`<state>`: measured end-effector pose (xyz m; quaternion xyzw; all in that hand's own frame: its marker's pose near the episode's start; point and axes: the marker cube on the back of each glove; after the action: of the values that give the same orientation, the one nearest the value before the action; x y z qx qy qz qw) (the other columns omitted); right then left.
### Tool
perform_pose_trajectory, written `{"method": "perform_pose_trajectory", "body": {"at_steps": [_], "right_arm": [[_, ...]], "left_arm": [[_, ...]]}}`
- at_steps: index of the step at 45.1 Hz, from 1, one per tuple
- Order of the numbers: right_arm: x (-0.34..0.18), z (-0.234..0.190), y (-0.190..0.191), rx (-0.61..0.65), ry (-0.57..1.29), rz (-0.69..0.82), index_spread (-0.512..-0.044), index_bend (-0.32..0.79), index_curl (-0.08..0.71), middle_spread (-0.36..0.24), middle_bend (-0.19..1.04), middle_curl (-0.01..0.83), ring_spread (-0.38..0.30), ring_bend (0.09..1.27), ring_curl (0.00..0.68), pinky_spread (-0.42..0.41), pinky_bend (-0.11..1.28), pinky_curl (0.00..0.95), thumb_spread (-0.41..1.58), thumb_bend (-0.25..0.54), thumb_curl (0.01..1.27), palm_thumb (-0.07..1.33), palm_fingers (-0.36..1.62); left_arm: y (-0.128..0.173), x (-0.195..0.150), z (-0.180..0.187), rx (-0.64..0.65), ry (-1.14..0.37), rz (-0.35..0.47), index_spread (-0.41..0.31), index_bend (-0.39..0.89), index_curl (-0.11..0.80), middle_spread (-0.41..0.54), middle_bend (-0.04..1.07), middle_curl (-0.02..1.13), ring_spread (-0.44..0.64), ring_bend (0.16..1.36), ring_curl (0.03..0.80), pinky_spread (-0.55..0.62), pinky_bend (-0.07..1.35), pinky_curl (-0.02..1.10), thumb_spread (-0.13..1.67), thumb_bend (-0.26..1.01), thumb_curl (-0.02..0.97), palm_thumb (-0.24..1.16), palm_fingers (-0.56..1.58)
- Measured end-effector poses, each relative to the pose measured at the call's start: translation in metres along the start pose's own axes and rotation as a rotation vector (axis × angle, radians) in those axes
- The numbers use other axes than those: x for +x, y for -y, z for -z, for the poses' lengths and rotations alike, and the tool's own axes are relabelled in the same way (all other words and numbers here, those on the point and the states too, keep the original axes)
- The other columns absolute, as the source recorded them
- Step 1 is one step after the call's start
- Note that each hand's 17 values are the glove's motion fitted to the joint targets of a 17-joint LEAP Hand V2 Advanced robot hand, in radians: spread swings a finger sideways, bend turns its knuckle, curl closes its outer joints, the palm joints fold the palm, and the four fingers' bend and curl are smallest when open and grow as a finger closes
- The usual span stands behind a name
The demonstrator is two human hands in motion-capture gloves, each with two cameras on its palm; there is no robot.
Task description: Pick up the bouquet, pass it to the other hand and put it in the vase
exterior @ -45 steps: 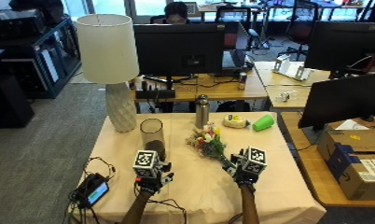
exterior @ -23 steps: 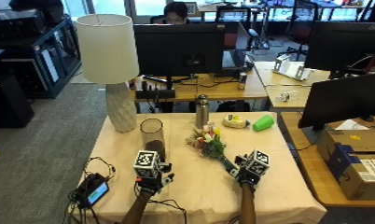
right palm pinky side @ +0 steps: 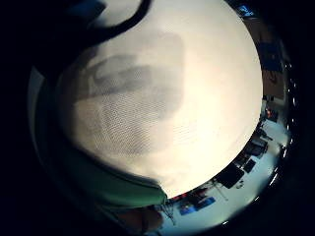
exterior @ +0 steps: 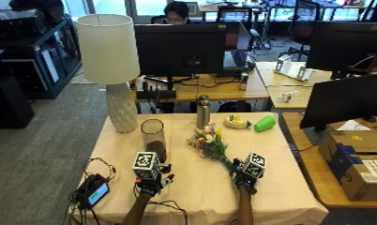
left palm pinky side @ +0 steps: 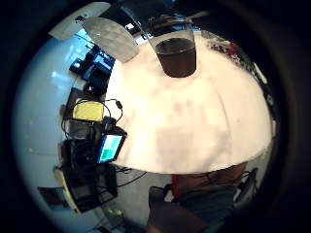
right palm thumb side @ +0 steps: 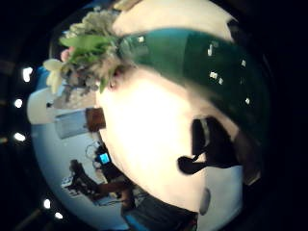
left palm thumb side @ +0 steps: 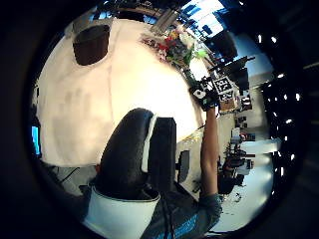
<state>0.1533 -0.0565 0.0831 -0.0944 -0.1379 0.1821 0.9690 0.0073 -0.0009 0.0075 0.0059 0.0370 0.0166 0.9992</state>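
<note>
Bouquet [exterior: 208, 142] lay at frame centre on the table [exterior: 276, 187], blooms toward the vase [exterior: 154, 137]; right hand [exterior: 246, 174] sat over its stem end, grasp indiscernible; left hand [exterior: 150, 180] hovered, holding nothing, finger posture unclear; likely light, soft, crushable; best taken by stems.

bouquet [exterior: 208, 142] lying beside upright vase [exterior: 154, 137]

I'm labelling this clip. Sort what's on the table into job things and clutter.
Job:
bouquet, stems at the right hand
glass vase
left hand, over the cloth

Clutter:
lamp
metal bottle
green cup
tape roll
small screen device
</note>
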Motion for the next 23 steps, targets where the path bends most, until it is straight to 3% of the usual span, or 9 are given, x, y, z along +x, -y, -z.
{"method": "perform_pose_trajectory", "body": {"at_steps": [5, 9, 10, 11, 17, 19, 21, 22, 23], "right_arm": [[0.001, 0.004, 0.006, 0.104, 0.005, -0.033, -0.288, 0.37, 0.294, -0.063, 0.26, 0.325, 0.028, 0.30, 0.270, 0.196, 0.39, 0.297, 1.05, 0.093, 0.42, 0.87, 0.56], [0.008, 0.007, 0.010, 0.165, -0.058, -0.053, -0.269, 0.41, 0.333, -0.080, 0.24, 0.334, -0.025, 0.30, 0.285, 0.151, 0.34, 0.293, 1.03, 0.084, 0.44, 0.90, 0.68], [0.010, 0.009, 0.012, 0.190, -0.075, -0.052, -0.268, 0.39, 0.334, -0.083, 0.23, 0.333, -0.023, 0.27, 0.274, 0.157, 0.32, 0.290, 1.04, 0.081, 0.44, 0.91, 0.61], [0.010, 0.011, 0.014, 0.218, -0.090, -0.047, -0.263, 0.41, 0.356, -0.090, 0.24, 0.343, -0.048, 0.31, 0.301, 0.130, 0.33, 0.303, 1.03, 0.079, 0.44, 0.92, 0.72], [0.008, 0.023, 0.023, 0.356, -0.121, -0.022, -0.259, 0.29, 0.353, -0.105, 0.26, 0.363, -0.133, 0.39, 0.330, 0.047, 0.30, 0.298, 0.98, 0.045, 0.46, 0.95, 0.96], [0.006, 0.024, 0.023, 0.369, -0.115, -0.023, -0.260, 0.23, 0.348, -0.114, 0.27, 0.371, -0.152, 0.41, 0.340, 0.012, 0.32, 0.305, 0.94, 0.032, 0.47, 0.96, 1.04], [0.002, 0.024, 0.021, 0.357, -0.103, -0.018, -0.261, 0.12, 0.330, -0.141, 0.32, 0.398, -0.177, 0.46, 0.372, -0.071, 0.42, 0.344, 0.89, 0.015, 0.49, 0.97, 1.23], [0.001, 0.024, 0.020, 0.348, -0.107, -0.019, -0.261, 0.21, 0.357, -0.127, 0.27, 0.383, -0.172, 0.41, 0.360, -0.026, 0.33, 0.316, 0.91, 0.013, 0.48, 0.97, 1.03], [0.002, 0.024, 0.018, 0.341, -0.123, -0.024, -0.262, 0.12, 0.339, -0.147, 0.32, 0.408, -0.186, 0.47, 0.390, -0.090, 0.43, 0.362, 0.87, 0.004, 0.49, 0.98, 1.23]], "left_arm": [[-0.002, 0.002, 0.003, 0.006, -0.003, -0.007, -0.059, 0.12, 0.240, 0.138, 0.24, 0.36, 0.40, 0.60, 0.268, 0.46, 0.45, 0.33, 1.09, -0.02, 0.278, 0.06, 0.10], [0.002, 0.003, 0.000, 0.016, -0.009, -0.009, -0.059, 0.12, 0.240, 0.138, 0.24, 0.36, 0.40, 0.60, 0.268, 0.46, 0.45, 0.33, 1.09, -0.02, 0.279, 0.06, 0.10], [0.001, 0.003, 0.000, 0.010, -0.009, -0.007, -0.059, 0.12, 0.241, 0.138, 0.24, 0.36, 0.40, 0.60, 0.268, 0.46, 0.45, 0.33, 1.09, -0.02, 0.279, 0.06, 0.10], [0.000, 0.004, 0.000, 0.004, -0.009, -0.005, -0.059, 0.12, 0.241, 0.138, 0.24, 0.36, 0.40, 0.60, 0.268, 0.46, 0.45, 0.33, 1.09, -0.02, 0.279, 0.06, 0.10], [0.005, 0.004, -0.003, 0.016, -0.014, -0.003, -0.059, 0.12, 0.241, 0.139, 0.24, 0.36, 0.40, 0.60, 0.270, 0.46, 0.44, 0.33, 1.09, -0.02, 0.280, 0.06, 0.10], [0.003, 0.005, 0.001, 0.009, -0.015, -0.002, -0.059, 0.12, 0.241, 0.139, 0.24, 0.36, 0.39, 0.60, 0.270, 0.46, 0.44, 0.33, 1.09, -0.02, 0.280, 0.06, 0.10], [-0.001, 0.006, 0.004, 0.000, -0.012, 0.000, -0.059, 0.12, 0.241, 0.139, 0.24, 0.36, 0.39, 0.60, 0.271, 0.46, 0.44, 0.33, 1.09, -0.02, 0.280, 0.06, 0.10], [-0.001, 0.006, 0.003, 0.001, -0.010, -0.001, -0.059, 0.12, 0.241, 0.139, 0.24, 0.36, 0.39, 0.60, 0.271, 0.46, 0.44, 0.33, 1.09, -0.02, 0.280, 0.06, 0.10], [0.000, 0.005, 0.003, 0.002, -0.009, -0.002, -0.059, 0.12, 0.241, 0.139, 0.24, 0.36, 0.39, 0.60, 0.271, 0.46, 0.44, 0.34, 1.09, -0.02, 0.281, 0.06, 0.10]]}}
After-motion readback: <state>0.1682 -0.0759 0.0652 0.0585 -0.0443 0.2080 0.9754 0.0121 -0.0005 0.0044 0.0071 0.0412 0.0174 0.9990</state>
